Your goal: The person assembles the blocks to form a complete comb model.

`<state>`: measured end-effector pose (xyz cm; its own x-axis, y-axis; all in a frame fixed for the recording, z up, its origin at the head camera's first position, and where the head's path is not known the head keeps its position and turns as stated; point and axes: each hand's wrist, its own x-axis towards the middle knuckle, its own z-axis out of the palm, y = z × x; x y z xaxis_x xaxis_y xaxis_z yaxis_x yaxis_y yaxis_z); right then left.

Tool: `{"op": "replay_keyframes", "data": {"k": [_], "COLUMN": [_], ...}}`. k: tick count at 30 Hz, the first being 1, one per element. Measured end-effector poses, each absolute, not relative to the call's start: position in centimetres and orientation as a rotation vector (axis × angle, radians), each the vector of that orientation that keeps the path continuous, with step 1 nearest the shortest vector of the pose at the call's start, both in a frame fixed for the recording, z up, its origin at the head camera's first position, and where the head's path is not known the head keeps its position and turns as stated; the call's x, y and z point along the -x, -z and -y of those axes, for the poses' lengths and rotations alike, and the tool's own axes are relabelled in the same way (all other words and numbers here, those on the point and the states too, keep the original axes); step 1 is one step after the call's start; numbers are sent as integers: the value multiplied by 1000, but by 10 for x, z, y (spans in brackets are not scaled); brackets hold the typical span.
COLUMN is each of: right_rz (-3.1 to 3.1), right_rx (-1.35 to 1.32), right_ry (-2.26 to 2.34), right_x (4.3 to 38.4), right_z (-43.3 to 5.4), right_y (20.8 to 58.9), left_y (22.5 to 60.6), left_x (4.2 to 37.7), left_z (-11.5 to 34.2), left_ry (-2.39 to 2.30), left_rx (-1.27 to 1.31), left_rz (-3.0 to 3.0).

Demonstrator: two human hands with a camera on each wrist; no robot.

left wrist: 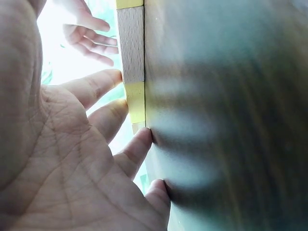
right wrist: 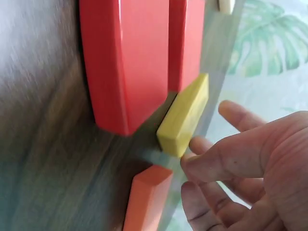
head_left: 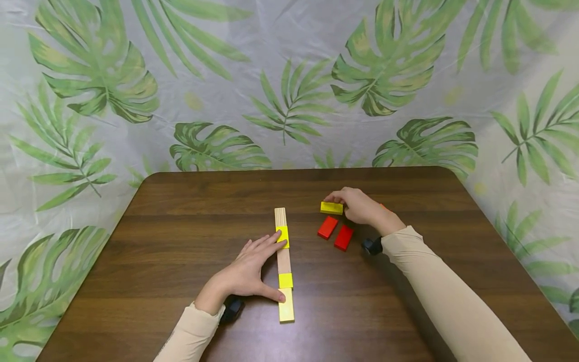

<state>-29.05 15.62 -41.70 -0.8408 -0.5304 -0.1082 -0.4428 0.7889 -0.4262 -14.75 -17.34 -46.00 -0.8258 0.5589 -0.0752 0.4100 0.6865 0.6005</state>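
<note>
A straight row of flat blocks lies on the table, with plain wood blocks (head_left: 283, 261) and yellow blocks (head_left: 284, 237) end to end. My left hand (head_left: 244, 274) spreads along its left side, fingertips on the upper yellow block and thumb on the pale block (head_left: 286, 310) at the near end. To the right, my right hand (head_left: 359, 206) is at a separate yellow block (head_left: 331, 207). In the right wrist view its fingers are loosely bent beside that block's end (right wrist: 180, 120); whether they touch it I cannot tell.
Two red blocks (head_left: 327, 228) lie just in front of the separate yellow block. An orange block (right wrist: 149, 197) is near the right hand, mostly hidden by it in the head view. The wooden table (head_left: 181, 216) ends at a leaf-patterned curtain (head_left: 289, 100).
</note>
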Motion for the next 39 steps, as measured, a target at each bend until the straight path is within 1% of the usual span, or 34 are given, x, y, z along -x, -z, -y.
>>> {"op": "replay_keyframes", "data": {"k": [7,19,39], "right_rz": [-2680,-2644,-2655], "right_rx": [752,768,623], "right_ry": [552,536,693], "right_x": [305,314,325], "right_z": [-155,-145,-148], "right_y": [421,421,432], "left_y": [460,458,460], "left_x": [148,150,148], "left_z": [173,174,173], "left_ry": [-837,-852,-855], "left_rx": [-768,-763,-763], "left_rz": [-2643,-2648,-2642]}}
